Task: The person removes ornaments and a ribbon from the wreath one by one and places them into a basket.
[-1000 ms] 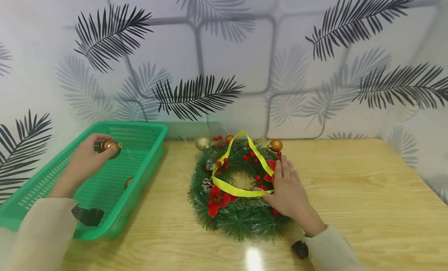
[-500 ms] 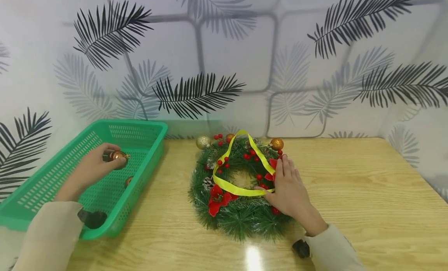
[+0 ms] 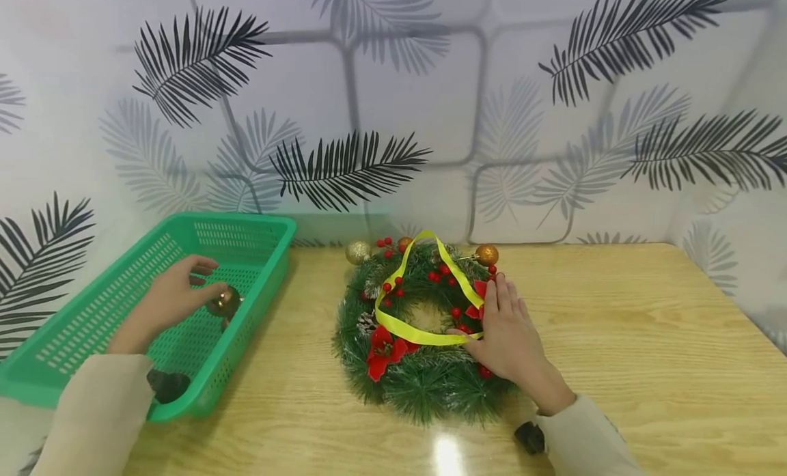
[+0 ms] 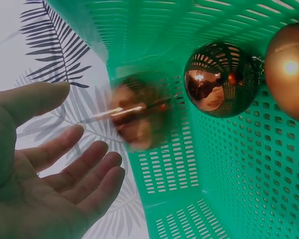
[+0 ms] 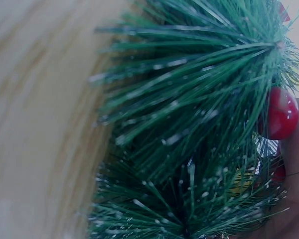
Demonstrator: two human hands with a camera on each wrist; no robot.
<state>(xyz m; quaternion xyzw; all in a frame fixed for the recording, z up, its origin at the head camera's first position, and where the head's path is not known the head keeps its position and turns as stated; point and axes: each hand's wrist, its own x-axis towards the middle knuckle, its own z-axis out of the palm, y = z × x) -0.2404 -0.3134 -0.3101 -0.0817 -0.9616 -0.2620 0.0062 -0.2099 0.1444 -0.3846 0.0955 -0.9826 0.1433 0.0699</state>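
Note:
My left hand (image 3: 172, 297) is over the green plastic basket (image 3: 246, 326), fingers spread and holding nothing. Just off its fingertips is a shiny copper bauble (image 3: 224, 301), which shows as a blurred ball (image 4: 139, 113) in the left wrist view. Against the basket wall there lie another shiny copper bauble (image 4: 217, 84) and a matte copper one (image 4: 291, 69). My right hand (image 3: 509, 336) rests with straight fingers on the right side of a green Christmas wreath (image 3: 418, 387), its thumb at a yellow ribbon (image 3: 406, 331) looped over the top.
Red berries, a red fabric flower (image 3: 382, 353), a gold glitter bauble (image 3: 358, 252) and an orange bauble (image 3: 486, 255) decorate the wreath. It lies on a wooden table (image 3: 627, 339). Behind stands a wall (image 3: 418, 100) with a leaf pattern.
My left hand has moved right and lower in the basket, and its fingers have opened and let go of the copper bauble. The right hand and wreath have stayed in place.

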